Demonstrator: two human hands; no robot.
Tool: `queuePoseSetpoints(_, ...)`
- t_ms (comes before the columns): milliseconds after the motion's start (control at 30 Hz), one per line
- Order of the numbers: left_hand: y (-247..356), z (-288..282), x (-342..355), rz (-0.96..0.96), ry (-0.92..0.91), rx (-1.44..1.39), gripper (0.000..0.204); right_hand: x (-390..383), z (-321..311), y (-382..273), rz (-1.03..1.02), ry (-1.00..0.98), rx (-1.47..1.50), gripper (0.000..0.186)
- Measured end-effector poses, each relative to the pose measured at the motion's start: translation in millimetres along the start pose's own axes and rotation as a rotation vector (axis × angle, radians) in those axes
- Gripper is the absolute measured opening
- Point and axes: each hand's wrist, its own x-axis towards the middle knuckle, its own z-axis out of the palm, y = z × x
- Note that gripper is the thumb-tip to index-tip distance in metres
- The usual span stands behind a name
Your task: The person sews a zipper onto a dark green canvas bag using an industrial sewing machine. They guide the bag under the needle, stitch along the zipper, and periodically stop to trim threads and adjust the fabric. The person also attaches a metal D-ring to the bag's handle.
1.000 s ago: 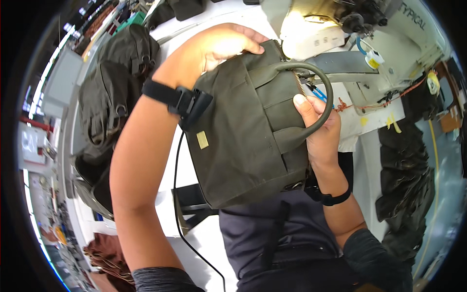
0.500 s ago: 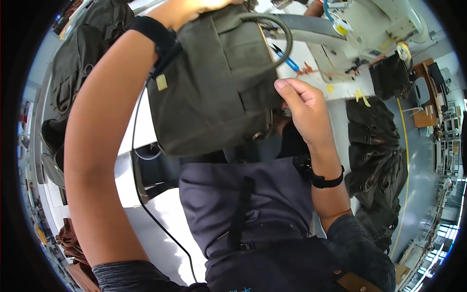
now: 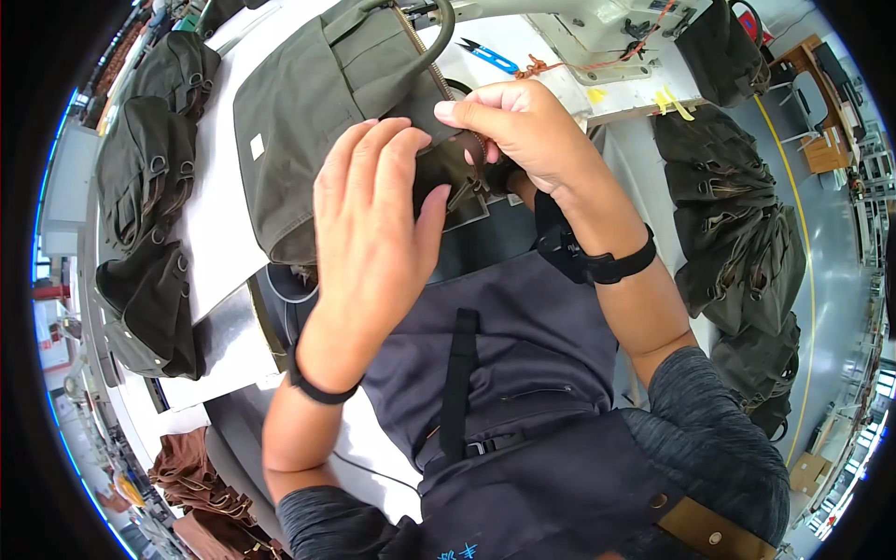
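A dark olive bag (image 3: 303, 107) lies tilted at the upper centre of the frame, on a white tabletop (image 3: 219, 201), with a pale label (image 3: 258, 147) on its side. A brass-coloured zip (image 3: 425, 51) runs along its right edge, beside a rounded handle (image 3: 450, 23). The left hand (image 3: 373, 215) is over the bag's lower part, its fingers loosely curved and a wide gap left between thumb and forefinger; whether its fingertips press the cloth cannot be told. The right hand (image 3: 527, 131) is at the lower end of the zip, thumb and fingers bent to a narrow gap; whether they pinch anything is unclear. Just beyond, blue-handled snips (image 3: 490, 58) lie beside an orange cord (image 3: 537, 65), near a pale machine (image 3: 607, 42) at the upper right. More dark bags (image 3: 145, 182) line the left side, dark olive pieces (image 3: 733, 224) hang at the right, and brown material (image 3: 196, 476) is bunched at the lower left.
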Motion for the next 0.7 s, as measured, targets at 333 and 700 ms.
queuePoseSetpoints(333,-29,27,7,0.172,0.282,0.207,0.023,-5,22,14,0.106,0.085,0.482,0.033)
queuePoseSetpoints(700,-28,26,9,0.162,0.214,0.169,0.023,-12,39,32,-0.123,0.202,0.351,0.049)
